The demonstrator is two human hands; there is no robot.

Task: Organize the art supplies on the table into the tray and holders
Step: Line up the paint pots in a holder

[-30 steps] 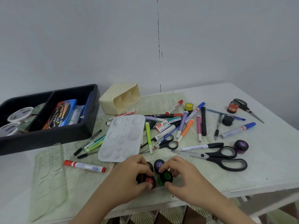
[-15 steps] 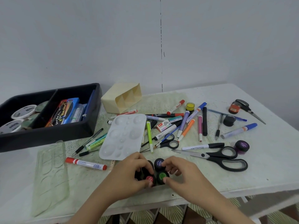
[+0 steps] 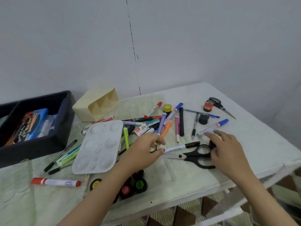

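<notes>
Parted left hand (image 3: 143, 150) fingers (image 3: 160, 150) touch marker (image 3: 180, 146); right hand (image 3: 228, 150) spreads wide.

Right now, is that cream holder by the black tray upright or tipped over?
Tipped over. The cream holder lies on its side, its compartment openings facing sideways, not up.

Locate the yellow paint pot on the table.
Head view: the yellow paint pot stands far-centre on the table, between a red-capped marker on its left and a blue-capped marker on its right.
</notes>
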